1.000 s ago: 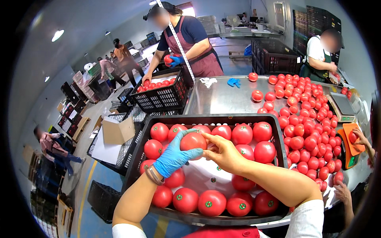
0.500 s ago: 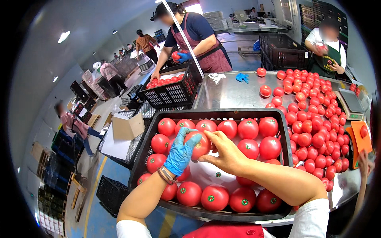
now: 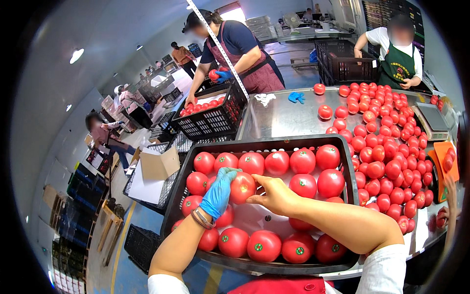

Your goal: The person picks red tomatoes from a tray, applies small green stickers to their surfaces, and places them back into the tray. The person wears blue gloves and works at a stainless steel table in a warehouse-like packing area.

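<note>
Above the middle of a black plastic crate [image 3: 274, 267], a red tomato [image 3: 243, 188] sits between my two hands. My left hand [image 3: 217, 194], in a blue glove, is closed round its left side. My bare right hand [image 3: 278, 196] grips it from the right, thumb below and forefinger above; its other fingers are partly hidden. Large tomatoes [image 3: 264, 246] line the crate's edges, several bearing small green round stickers. The white liner [image 3: 257, 214] shows in the middle, with a small dark round spot on it.
Loose tomatoes [image 3: 384, 147] cover the right of a metal table [image 3: 274, 113], beside a scale [image 3: 431, 120] and orange board [image 3: 444, 156]. A co-worker [image 3: 245, 54] handles tomatoes at another black crate [image 3: 210, 121]; another person [image 3: 402, 59] stands across the table. An open cardboard box [image 3: 159, 164] lies at left.
My hands and the tomato have shifted slightly left and down, and the tomato has turned in them. The person across the table now reaches toward a dark crate.
</note>
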`<state>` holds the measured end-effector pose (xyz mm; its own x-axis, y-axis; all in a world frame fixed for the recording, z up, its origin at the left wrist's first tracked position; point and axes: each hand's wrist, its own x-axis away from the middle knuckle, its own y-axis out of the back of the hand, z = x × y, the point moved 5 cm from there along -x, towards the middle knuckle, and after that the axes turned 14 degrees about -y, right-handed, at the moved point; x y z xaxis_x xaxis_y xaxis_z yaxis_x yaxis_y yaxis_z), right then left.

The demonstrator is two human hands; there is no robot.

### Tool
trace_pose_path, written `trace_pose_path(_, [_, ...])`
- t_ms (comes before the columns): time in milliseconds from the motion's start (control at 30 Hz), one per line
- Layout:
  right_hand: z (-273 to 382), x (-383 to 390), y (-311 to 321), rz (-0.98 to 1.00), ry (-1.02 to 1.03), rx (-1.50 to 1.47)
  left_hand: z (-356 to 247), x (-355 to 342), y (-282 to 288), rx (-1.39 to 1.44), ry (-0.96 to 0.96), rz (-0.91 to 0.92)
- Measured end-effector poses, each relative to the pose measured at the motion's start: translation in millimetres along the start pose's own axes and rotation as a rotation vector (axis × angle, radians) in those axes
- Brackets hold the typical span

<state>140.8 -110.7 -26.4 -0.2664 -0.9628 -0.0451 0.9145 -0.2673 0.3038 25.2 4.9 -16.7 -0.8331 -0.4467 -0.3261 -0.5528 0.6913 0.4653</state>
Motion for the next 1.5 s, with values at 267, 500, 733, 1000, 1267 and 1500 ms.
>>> trace_pose_path(267, [-11, -5, 2, 0.265, -0.354, -0.409, -11, 0, -6, 0.348, 0.297, -0.052])
trace_pose_path(500, [26, 8, -1, 0.123, 0.116, -0.243, -79, 1, 19, 0.132, -0.044, -0.148])
trace_pose_path(733, [49, 24, -3, 0.134, 0.215, -0.035, -84, 101, 103, -0.035, -0.156, -0.706])
trace_pose_path(1000, [49, 25, -9, 0.109, 0.149, -0.013, -60, 221, 127, -0.255, -0.083, -1.02])
trace_pose_path(1267, [48, 31, -17, 0.115, 0.193, 0.061, -56, 267, 123, -0.265, -0.04, -1.145])
trace_pose_path(1500, [49, 35, -18, 0.118, 0.163, 0.069, -50, 289, 118, -0.225, -0.072, -1.212])
